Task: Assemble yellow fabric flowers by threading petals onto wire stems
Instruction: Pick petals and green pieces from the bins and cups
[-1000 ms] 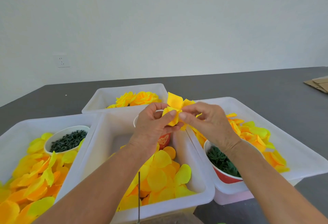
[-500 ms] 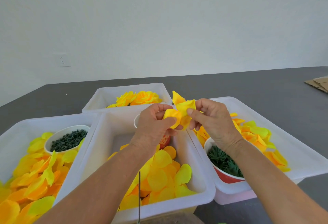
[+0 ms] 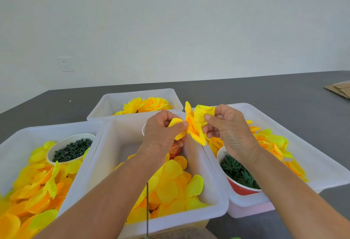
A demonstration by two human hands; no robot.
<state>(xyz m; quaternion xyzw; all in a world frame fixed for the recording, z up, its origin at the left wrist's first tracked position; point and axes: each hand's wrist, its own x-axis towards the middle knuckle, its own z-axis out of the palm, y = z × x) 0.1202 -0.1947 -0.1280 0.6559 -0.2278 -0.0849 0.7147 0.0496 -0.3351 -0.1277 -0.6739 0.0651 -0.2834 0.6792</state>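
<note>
my left hand (image 3: 161, 134) pinched one petal of the half-built flower (image 3: 195, 127) and my right hand (image 3: 229, 130) pinched another. both were up above the middle bin (image 3: 106, 163) of loose petals (image 3: 170, 187).

We hold a half-made flower (image 3: 196, 127) of crumpled yellow and orange fabric petals above the bins, its layers fanned on edge between our hands. Loose petals (image 3: 170, 187), round and flat, fill the near end of the middle bin, and more lie heaped in the left bin (image 3: 34, 191) and the right bin (image 3: 272, 142). A thin wire stem (image 3: 147, 208) stands upright at the middle bin's near edge. Finished yellow flowers (image 3: 145, 105) sit bunched in the far bin.
</note>
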